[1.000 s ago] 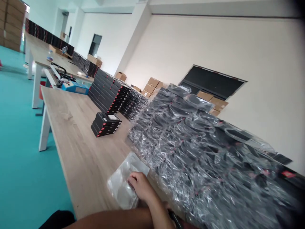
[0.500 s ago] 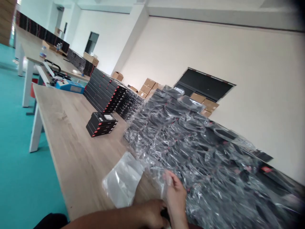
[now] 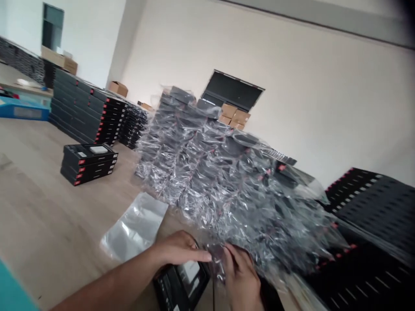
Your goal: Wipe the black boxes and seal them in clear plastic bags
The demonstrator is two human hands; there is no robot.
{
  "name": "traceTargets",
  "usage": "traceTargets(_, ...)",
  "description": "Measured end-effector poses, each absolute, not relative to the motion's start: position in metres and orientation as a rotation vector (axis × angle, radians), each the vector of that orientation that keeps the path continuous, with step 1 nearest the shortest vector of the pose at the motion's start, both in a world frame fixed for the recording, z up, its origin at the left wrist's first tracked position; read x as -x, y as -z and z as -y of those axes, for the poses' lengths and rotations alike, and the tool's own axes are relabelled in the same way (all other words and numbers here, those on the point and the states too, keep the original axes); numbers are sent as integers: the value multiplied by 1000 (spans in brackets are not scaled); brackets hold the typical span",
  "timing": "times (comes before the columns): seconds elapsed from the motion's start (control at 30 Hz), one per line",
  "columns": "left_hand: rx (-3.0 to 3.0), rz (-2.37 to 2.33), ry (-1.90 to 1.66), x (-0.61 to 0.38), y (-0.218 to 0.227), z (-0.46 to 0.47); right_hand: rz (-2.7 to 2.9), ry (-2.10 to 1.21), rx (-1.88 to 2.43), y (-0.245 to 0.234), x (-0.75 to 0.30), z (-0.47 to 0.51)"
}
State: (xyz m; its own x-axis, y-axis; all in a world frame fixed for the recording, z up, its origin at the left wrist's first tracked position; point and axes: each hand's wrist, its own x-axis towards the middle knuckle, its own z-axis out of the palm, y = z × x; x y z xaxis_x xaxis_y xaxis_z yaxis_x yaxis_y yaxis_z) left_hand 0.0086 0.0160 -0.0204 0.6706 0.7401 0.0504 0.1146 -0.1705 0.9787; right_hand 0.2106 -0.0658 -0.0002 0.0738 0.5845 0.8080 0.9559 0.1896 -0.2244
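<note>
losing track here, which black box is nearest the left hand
The lone black box below the left hand, apart from the stacked boxes up the table.

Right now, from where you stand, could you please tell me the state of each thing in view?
Left hand: open, fingers extended.
Right hand: pinching clear plastic.
Black box: unwrapped, lying beneath the hands.
Loose bag: flat on the table, looks empty.
Wrapped pile: boxes in clear bags, heaped high.
Small stack: black boxes, neatly squared, unwrapped.
</note>
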Motion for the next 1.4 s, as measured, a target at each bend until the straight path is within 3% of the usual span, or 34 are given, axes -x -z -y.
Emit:
traceTargets(0.33, -1555, -776, -674, -11, 34, -22, 1200, -214, 1567, -1, -208, 69)
traceTargets(0.53, -1632, -768, -701, -9, 30, -20, 1378, -42, 1629, -12, -190, 79)
traceTargets(0.7, -1668, -767, -778, -10, 24, -18, 1563, -135, 1759, 1, -179, 74)
traceTargets(0.97, -1601, -855, -762, -9, 20, -18, 1240, -224, 1485, -14, -184, 78)
traceTargets(1.4, -1626, -823, -794, -8, 15, -16, 1416, 112, 1584, 9, -191, 67)
